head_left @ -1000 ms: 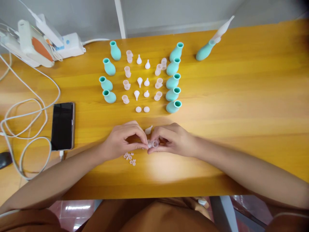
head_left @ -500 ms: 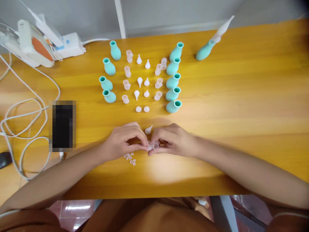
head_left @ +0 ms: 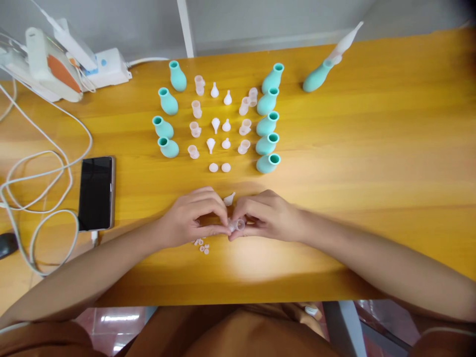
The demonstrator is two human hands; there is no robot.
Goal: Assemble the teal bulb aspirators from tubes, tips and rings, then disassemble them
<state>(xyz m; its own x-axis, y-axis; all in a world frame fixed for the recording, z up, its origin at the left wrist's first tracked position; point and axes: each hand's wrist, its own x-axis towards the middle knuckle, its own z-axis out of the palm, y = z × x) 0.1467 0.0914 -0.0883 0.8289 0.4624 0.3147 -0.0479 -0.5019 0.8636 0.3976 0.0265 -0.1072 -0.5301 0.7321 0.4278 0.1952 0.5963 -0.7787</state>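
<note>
My left hand and my right hand meet near the front of the yellow wooden table. Both pinch a small clear plastic cup piece between their fingertips. A white cone tip lies just behind the hands. Several tiny pale rings lie under my left hand. Further back, teal rubber bulbs, clear cups and white tips stand in rows.
A black phone lies at the left beside looped white cables. A power strip and white devices sit at the back left. One assembled teal bulb with a long white nozzle lies at the back right.
Both hands have stayed in place, with only slight finger shifts on the clear cup piece. The view has tilted very slightly.
</note>
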